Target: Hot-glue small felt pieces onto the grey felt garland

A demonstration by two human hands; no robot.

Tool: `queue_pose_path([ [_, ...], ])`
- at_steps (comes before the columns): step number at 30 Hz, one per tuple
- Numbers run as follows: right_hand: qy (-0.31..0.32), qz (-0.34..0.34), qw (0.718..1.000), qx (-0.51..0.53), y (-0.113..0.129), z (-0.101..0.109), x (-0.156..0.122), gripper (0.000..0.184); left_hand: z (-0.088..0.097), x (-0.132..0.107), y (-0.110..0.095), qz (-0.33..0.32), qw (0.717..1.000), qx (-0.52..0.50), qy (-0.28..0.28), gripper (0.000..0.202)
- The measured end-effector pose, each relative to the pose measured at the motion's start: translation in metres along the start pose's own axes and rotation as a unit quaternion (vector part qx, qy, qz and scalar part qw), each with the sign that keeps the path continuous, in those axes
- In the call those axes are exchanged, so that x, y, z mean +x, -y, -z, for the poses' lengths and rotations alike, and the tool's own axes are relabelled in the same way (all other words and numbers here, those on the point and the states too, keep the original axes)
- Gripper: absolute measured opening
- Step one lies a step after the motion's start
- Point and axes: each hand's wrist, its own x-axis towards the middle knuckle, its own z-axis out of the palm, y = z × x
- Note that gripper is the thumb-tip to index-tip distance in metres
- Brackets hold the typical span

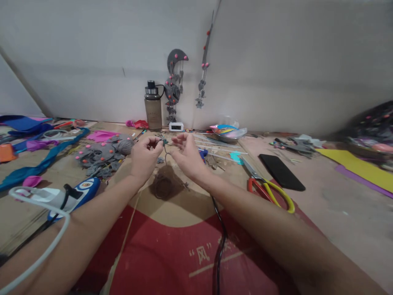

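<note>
My left hand [144, 156] is raised above the cardboard sheet [172, 205], fingers pinched on a small grey felt piece [164, 142] with a thin string hanging from it. Just to its right, my right hand [186, 155] is turned palm up with its fingers curled and apart, close to the same piece; whether it grips the string I cannot make out. Below the hands lies a round brown tangle of thread [164, 186].
Yellow-handled scissors [270, 189] and a black phone [281, 166] lie to the right. A blue and white glue gun [66, 194] is at the left, grey felt cut-outs [101, 157] and grey yarn beyond. A bottle [152, 105], small clock [176, 126] and hanging felt decorations stand at the wall.
</note>
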Motion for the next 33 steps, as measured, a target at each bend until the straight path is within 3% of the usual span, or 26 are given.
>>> queue_pose_path([
  [3,0.022,-0.121,0.987,0.106,0.002,-0.018,0.001,0.042,0.002,0.000,-0.005,-0.012,1.000,0.024,-0.006,0.007],
  [6,0.023,-0.170,0.981,0.092,0.005,-0.023,0.003,0.036,0.001,0.003,0.000,-0.009,1.000,0.010,-0.012,0.007],
  [11,-0.016,-0.063,0.998,-0.024,0.008,-0.016,0.001,0.011,-0.005,0.006,0.010,0.057,0.993,-0.104,-0.008,0.006],
  [14,-0.020,-0.025,0.999,-0.041,0.005,-0.012,0.001,0.010,-0.007,0.004,0.009,0.122,0.979,-0.164,0.020,0.008],
  [21,-0.052,-0.064,0.996,-0.045,-0.004,-0.009,0.004,0.019,-0.010,-0.002,0.002,0.151,0.967,-0.202,0.044,0.011],
  [33,-0.084,-0.064,0.991,-0.088,-0.008,-0.003,0.005,0.026,-0.011,-0.005,0.004,0.119,0.973,-0.165,0.109,0.015],
])
